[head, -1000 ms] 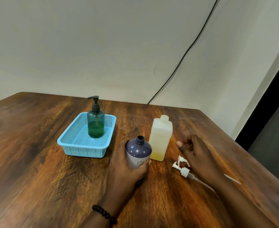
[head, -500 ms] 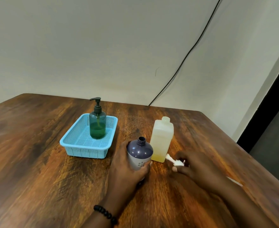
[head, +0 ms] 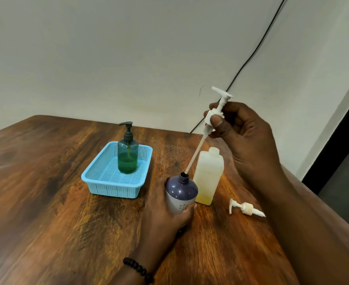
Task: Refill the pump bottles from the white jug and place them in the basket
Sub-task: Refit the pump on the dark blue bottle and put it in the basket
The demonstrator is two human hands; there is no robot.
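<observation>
My left hand (head: pixel 165 214) grips an uncapped purple bottle (head: pixel 180 191) standing on the wooden table (head: pixel 46 212). High above it, my right hand (head: pixel 243 130) holds a white pump head (head: pixel 215 114) by its collar; its long tube slants down with the tip at the bottle's open neck. The white jug (head: pixel 208 175), uncapped and holding a little yellow liquid at the bottom, stands just right of the purple bottle. A green pump bottle (head: pixel 127 156) with a dark pump stands upright in the blue basket (head: pixel 99 182).
A second white pump head (head: pixel 246 208) lies on the table to the right of the jug. A black cable (head: pixel 251 54) runs down the wall behind. The table's right edge is near my right forearm.
My right hand picked a white pump up from the table and raised it, bringing its tube tip to the purple bottle's neck. My left hand kept its hold on the bottle.
</observation>
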